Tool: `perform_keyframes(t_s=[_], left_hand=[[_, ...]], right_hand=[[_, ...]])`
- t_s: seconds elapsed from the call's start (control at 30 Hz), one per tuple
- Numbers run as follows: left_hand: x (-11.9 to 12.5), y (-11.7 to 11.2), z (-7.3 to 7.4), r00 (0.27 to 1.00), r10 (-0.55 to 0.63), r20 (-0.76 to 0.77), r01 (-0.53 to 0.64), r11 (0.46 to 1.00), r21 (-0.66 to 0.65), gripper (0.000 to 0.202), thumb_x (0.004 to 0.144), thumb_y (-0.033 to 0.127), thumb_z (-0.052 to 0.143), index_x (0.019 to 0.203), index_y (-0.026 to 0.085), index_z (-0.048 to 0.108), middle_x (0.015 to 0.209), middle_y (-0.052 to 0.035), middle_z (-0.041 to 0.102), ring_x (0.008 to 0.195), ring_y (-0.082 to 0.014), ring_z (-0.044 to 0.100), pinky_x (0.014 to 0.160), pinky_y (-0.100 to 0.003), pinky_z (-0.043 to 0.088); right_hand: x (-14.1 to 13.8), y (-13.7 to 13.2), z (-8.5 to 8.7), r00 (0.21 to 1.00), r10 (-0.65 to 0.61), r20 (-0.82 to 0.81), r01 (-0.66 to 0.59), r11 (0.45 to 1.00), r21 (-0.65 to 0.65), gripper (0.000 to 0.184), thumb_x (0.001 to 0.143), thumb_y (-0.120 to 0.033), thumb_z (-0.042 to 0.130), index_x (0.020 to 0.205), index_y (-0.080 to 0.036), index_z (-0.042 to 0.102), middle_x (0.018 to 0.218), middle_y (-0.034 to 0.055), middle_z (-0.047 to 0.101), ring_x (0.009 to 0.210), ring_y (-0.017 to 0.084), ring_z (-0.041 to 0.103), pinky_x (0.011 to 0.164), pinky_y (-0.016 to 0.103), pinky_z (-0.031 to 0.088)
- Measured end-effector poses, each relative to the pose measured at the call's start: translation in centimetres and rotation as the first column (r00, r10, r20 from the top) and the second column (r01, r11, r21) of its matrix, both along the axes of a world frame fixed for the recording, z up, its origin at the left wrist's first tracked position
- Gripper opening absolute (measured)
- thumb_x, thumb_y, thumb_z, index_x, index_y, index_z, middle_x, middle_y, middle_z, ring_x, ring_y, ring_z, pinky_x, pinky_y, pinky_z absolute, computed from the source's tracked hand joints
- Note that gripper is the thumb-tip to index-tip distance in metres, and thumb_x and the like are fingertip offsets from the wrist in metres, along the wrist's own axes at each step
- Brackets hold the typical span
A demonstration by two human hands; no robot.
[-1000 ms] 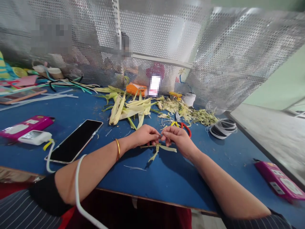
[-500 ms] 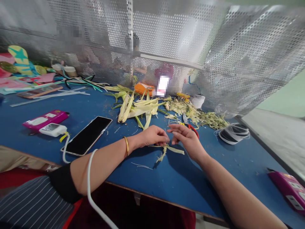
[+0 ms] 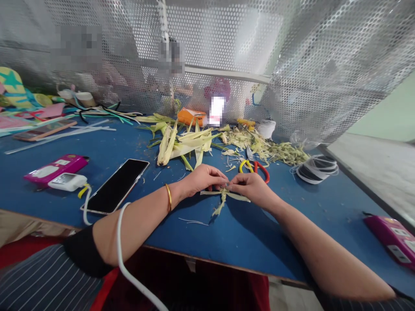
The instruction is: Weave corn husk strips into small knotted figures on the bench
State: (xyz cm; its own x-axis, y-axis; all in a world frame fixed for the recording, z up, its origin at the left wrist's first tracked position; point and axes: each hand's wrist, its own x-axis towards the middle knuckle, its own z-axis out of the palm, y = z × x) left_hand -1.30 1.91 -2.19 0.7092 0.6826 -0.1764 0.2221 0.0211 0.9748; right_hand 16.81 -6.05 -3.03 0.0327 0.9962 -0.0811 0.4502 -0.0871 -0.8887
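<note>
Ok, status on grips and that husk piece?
Left grip and right grip close together at far end of husk piece; hold unclear. Two strips spread sideways. Scissors close beyond right grip, may crowd it.

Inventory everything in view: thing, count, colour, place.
Husk piece: 1, pale green, centre
Husks: several, pale green, beyond husk piece
Husk scraps: heap, yellow-green, right of husks
Scissors: 1, red/yellow handles, before scraps
Spool: 1, black and white, right
Thread snips: few, white, near front edge
Phones: 2, dark screens, left
Boxes: 2, magenta, left and far right
Corded device: 1, white, beside left box
Packet: 1, orange, rear centre
Lit panel: 1, white, beside packet
Strips: many, mixed colours, rear left
Rear clutter: mixed, too unclear to count
Mesh screen: 1, silver, rear
Table: 1, blue, foreground
Bangle: 1, gold, left wrist
Left hand: 1, bare, at husk piece
Right hand: 1, bare, at husk piece
</note>
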Motion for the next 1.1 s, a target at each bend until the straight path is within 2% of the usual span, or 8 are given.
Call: perform_keyframes(t_s=[0.23,0.43,0.6,0.73,0.83,0.97,1.03,1.1], left_hand=[[0.13,-0.23,0.51,0.998,0.053,-0.019,-0.054,0.998,-0.013,0.012,0.072,0.021,0.075,0.08,0.013,0.075,0.056,-0.0011,0.063,0.051,-0.0092,0.054,0.046,-0.02,0.037],[0.13,-0.25,0.6,0.998,0.068,-0.01,-0.069,0.997,-0.028,0.011,0.075,0.022,0.073,0.08,0.012,0.074,0.067,-0.0045,0.07,0.056,-0.0096,0.058,0.046,-0.019,0.038],[0.1,-0.06,0.32,0.998,0.063,-0.013,-0.064,0.998,-0.021,0.014,0.076,0.023,0.072,0.084,0.012,0.075,0.074,-0.0071,0.072,0.059,-0.0097,0.058,0.047,-0.02,0.039],[0.21,-0.01,0.28,0.996,0.091,-0.012,-0.091,0.995,-0.048,0.012,0.077,0.021,0.071,0.084,0.012,0.075,0.073,-0.007,0.072,0.058,-0.0097,0.058,0.048,-0.02,0.039],[0.28,-0.13,0.58,0.995,0.102,-0.018,-0.103,0.993,-0.055,0.009,0.075,0.018,0.071,0.081,0.012,0.074,0.067,-0.0045,0.069,0.055,-0.0092,0.056,0.048,-0.021,0.039],[0.24,-0.3,0.82,0.995,0.099,-0.01,-0.099,0.995,-0.028,0.008,0.071,0.016,0.073,0.078,0.012,0.074,0.061,-0.0014,0.065,0.054,-0.0091,0.055,0.048,-0.021,0.038],[0.2,-0.31,0.66,0.995,0.095,-0.008,-0.095,0.995,-0.003,0.009,0.07,0.017,0.074,0.078,0.013,0.073,0.06,-0.0007,0.065,0.054,-0.009,0.055,0.048,-0.02,0.037],[0.18,-0.25,0.36,0.996,0.093,-0.012,-0.092,0.995,0.04,0.011,0.069,0.017,0.074,0.079,0.014,0.073,0.064,-0.0009,0.067,0.056,-0.009,0.056,0.049,-0.02,0.039]], right_hand=[[0.2,-0.17,0.47,0.997,0.076,0.005,-0.077,0.994,0.081,0.032,0.071,-0.048,0.071,0.065,-0.018,0.061,0.057,-0.0031,0.05,0.053,0.01,0.037,0.051,0.026,0.027],[-0.09,0.06,0.0,1.0,-0.017,0.015,0.016,0.998,0.061,0.035,0.063,-0.05,0.077,0.068,-0.018,0.064,0.058,-0.0023,0.054,0.053,0.01,0.04,0.05,0.026,0.03],[-0.26,0.08,-0.06,0.998,-0.008,-0.067,0.007,1.0,-0.01,0.036,0.064,-0.052,0.075,0.062,-0.018,0.063,0.049,-0.0049,0.047,0.047,0.008,0.032,0.046,0.025,0.023],[-0.17,0.12,0.07,0.995,-0.003,-0.102,0.007,0.999,0.044,0.036,0.066,-0.05,0.074,0.063,-0.017,0.061,0.052,-0.0045,0.047,0.05,0.008,0.035,0.048,0.025,0.024],[-0.11,-0.01,0.43,0.995,0.059,-0.084,-0.05,0.994,0.099,0.029,0.072,-0.044,0.07,0.065,-0.017,0.061,0.055,-0.0039,0.048,0.052,0.009,0.037,0.05,0.025,0.027],[-0.07,-0.21,0.83,0.983,0.175,0.061,-0.184,0.962,0.201,0.018,0.075,-0.033,0.067,0.064,-0.019,0.063,0.064,-0.0012,0.056,0.06,0.011,0.046,0.057,0.027,0.036],[-0.11,-0.13,0.74,0.99,0.137,0.042,-0.143,0.966,0.215,0.016,0.076,-0.033,0.066,0.067,-0.019,0.063,0.066,-0.0006,0.058,0.061,0.012,0.05,0.057,0.027,0.039],[-0.24,0.07,0.45,0.995,0.05,-0.083,-0.032,0.978,0.205,0.014,0.076,-0.033,0.065,0.08,-0.019,0.063,0.073,0.0002,0.062,0.061,0.012,0.055,0.057,0.027,0.043]])
